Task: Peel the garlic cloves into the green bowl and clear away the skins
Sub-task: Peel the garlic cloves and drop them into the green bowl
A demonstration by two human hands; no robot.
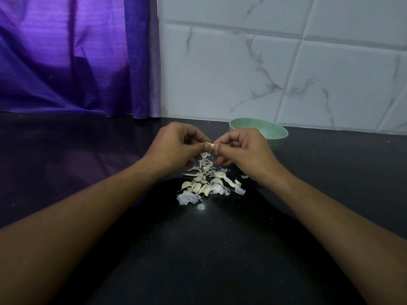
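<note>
Head view, dark desk [88, 172], left hand [176, 146] and right hand [244, 153] both pinching one garlic clove [210, 145] at centre — above a pile of cloves and skins [209, 183], green bowl [275, 130] at two o'clock behind the right hand, purple curtain [66, 56] at ten o'clock.

2 bare forearms show, the left forearm [88, 208] and the right forearm [326, 208], uncovered along all their visible length. The left hand [174, 146] and right hand [244, 150] are bare too. The left thumbnail [207, 147] and right thumbnail [216, 147] look trimmed short, though dim light blurs them. A tiny pale speck [177, 143] dots the left hand's back.
</note>
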